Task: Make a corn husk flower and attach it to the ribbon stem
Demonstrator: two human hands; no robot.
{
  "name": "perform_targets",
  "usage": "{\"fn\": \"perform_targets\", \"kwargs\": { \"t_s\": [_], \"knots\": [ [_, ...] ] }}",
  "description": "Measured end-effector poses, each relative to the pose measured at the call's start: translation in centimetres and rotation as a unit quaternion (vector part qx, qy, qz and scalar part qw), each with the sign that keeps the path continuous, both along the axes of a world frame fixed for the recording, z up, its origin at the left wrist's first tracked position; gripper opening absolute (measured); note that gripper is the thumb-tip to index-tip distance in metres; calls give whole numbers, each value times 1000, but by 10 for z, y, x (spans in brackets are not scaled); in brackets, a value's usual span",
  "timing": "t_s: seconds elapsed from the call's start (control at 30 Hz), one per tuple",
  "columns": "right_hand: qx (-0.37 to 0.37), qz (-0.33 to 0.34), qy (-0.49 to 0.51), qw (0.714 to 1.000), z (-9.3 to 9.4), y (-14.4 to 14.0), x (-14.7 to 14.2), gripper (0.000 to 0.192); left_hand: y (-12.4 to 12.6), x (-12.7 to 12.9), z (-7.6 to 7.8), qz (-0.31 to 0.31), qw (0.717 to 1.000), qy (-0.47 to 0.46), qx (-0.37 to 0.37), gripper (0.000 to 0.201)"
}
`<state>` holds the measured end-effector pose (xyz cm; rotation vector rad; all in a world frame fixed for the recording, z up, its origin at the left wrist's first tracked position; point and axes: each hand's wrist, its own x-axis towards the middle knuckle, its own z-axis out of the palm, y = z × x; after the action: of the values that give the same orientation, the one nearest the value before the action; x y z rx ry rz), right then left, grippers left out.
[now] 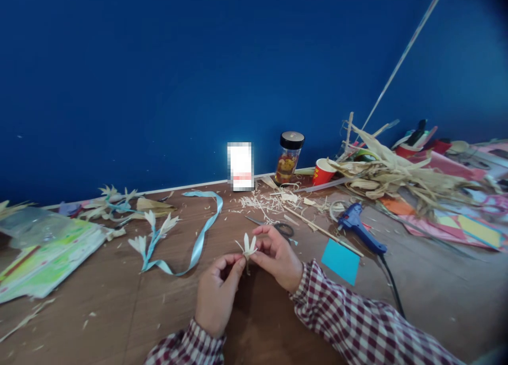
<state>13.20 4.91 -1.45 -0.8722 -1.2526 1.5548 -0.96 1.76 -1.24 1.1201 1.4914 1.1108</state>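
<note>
A small pale corn-husk flower (248, 245) with spread, pointed petals is upright between my hands, over the wooden table (166, 307). My left hand (221, 291) pinches its base between thumb and fingers. At the petals on its right side, my right hand (275, 256) has thumb and fingers closed on the flower's edge. Just behind my right hand lie dark scissors (284, 229), partly hidden by the fingers. Left of my hands is a husk-flower spray (153, 238), its stem wrapped in light blue ribbon (206, 230) that trails across the table.
Husk scraps (265, 203) litter the back, near a lidded glass jar (289, 158) and a red paper cup (323, 172). A blue glue gun (361, 227) with its cord and a blue paper square (340, 261) lie right. Dried husks (389, 177) pile beyond; a green-white sheet (51, 259) lies left.
</note>
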Motion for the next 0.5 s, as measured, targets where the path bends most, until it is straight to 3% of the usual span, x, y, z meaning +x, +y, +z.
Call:
{"fn": "perform_targets", "kwargs": {
  "t_s": [0.5],
  "knots": [
    [2, -9, 2, 1000, -3, 0, -1, 36, -1, -1, -1, -27, 999, 14, -13, 27]
  ]
}}
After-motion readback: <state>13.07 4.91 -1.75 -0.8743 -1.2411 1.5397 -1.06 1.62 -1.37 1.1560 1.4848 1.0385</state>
